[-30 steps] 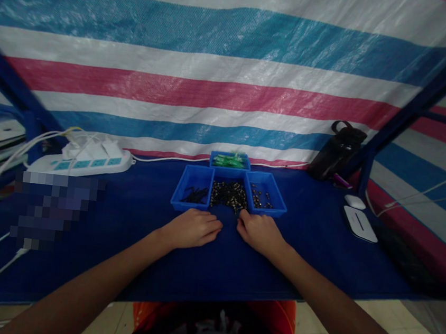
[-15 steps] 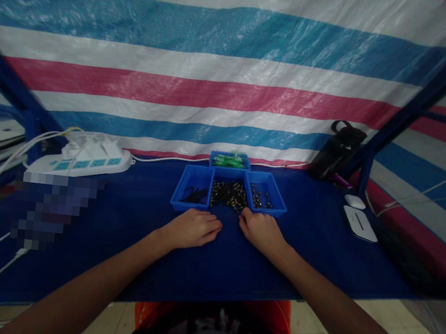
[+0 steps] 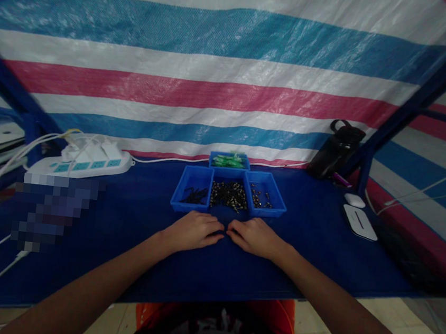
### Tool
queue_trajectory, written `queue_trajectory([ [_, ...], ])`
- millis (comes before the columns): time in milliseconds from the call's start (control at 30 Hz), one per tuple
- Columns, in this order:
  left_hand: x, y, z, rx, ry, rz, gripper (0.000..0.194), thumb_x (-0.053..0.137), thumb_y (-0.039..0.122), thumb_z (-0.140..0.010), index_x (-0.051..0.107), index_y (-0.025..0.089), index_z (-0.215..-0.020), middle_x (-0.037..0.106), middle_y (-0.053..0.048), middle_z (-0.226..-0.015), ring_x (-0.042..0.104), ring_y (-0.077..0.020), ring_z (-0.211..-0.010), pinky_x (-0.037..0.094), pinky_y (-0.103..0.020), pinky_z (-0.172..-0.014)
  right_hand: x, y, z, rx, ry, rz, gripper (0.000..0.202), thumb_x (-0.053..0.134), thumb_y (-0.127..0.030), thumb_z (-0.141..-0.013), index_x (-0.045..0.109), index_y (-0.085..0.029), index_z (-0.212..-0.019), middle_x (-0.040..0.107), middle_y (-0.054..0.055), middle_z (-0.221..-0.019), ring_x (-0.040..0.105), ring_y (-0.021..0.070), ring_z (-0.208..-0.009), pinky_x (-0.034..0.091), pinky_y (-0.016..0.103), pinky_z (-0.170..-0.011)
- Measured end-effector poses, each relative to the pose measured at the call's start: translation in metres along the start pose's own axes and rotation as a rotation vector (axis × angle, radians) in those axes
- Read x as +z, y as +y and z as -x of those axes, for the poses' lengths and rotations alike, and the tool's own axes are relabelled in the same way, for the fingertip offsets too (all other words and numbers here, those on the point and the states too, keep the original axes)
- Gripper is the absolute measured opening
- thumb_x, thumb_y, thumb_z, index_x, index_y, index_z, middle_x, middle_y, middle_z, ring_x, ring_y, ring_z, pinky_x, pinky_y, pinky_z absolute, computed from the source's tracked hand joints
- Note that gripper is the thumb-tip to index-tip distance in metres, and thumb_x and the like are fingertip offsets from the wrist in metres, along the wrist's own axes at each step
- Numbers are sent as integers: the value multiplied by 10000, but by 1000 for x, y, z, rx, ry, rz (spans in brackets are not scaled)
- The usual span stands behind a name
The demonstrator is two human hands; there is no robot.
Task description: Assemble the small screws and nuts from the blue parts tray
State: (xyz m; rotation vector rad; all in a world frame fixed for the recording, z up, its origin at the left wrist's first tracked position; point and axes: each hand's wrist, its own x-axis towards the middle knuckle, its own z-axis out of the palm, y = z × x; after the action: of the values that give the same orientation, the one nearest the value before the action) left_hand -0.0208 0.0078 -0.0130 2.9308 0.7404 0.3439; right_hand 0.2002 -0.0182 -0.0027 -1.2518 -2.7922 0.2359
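Observation:
My left hand [image 3: 194, 231] rests low over the table in front of the trays, its fingers curled and pressed together. Opposite it, fingertips almost meeting, is my right hand [image 3: 257, 237], closed in the same way. Whatever either hand may pinch is too small or hidden to make out. Just beyond the hands lies a pile of small black and brass-coloured parts [image 3: 230, 195] between two blue trays. Thin black pieces [image 3: 196, 195] lie in the left tray [image 3: 183, 181]. Small brass-coloured pieces [image 3: 257, 197] are scattered in the right tray [image 3: 276, 194].
Behind stands a smaller blue tray of green pieces [image 3: 229, 161]. A white power strip [image 3: 87, 166] with plugs and cables is on the left. At the right are a black bottle [image 3: 336, 152], a white case [image 3: 355, 201] and a white flat device [image 3: 360, 222]. Striped sheeting [image 3: 214, 94] hangs behind.
My right hand has drawn back from the pile's near edge, toward me and to the left, up to my left hand. My left hand has hardly moved.

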Motion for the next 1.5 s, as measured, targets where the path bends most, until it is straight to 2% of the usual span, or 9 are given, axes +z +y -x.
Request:
queue_trajectory([
  [233,0,3,-2,-11,-19,43,171,480,271,-939,630,193,-916,644,-6,-816,615,-137,-754,431,-223,-669,2,0,0,-55,39,-67,217,422,-312,-967,593,-179,-966,694,21,-772,637,134,-663,361,219,-608],
  [400,-2,2,-2,-30,4,46,155,479,237,-924,621,181,-899,654,-10,-808,616,-136,-746,434,-218,-673,1,3,0,-1,53,-82,251,447,-385,-955,598,-189,-1001,682,15,-744,634,148,-668,357,223,-605],
  [633,-2,-1,-1,-73,37,31,198,442,246,-941,618,170,-892,672,-18,-817,635,-149,-763,453,-239,-701,-2,7,0,0,40,-116,210,473,-311,-936,597,-192,-1057,679,8,-728,625,141,-646,356,220,-607],
  [1033,-5,0,-1,-50,18,49,146,476,267,-931,591,180,-906,648,0,-786,622,-130,-706,435,-221,-645,-2,7,0,-5,16,-130,206,445,-295,-945,598,-184,-1026,698,29,-810,642,142,-698,377,222,-648],
  [1200,-3,0,-1,-53,12,38,141,466,256,-935,583,180,-913,650,-4,-802,630,-139,-741,439,-226,-667,-4,6,-1,1,3,-127,208,447,-292,-943,603,-183,-1026,697,29,-806,642,145,-702,376,225,-647],
  [1500,-4,0,-2,-48,21,15,226,393,261,-969,590,168,-908,659,-27,-792,639,-152,-740,453,-234,-662,-3,9,0,0,36,-140,227,448,-317,-949,602,-190,-1055,705,33,-815,651,154,-698,385,227,-638],
])
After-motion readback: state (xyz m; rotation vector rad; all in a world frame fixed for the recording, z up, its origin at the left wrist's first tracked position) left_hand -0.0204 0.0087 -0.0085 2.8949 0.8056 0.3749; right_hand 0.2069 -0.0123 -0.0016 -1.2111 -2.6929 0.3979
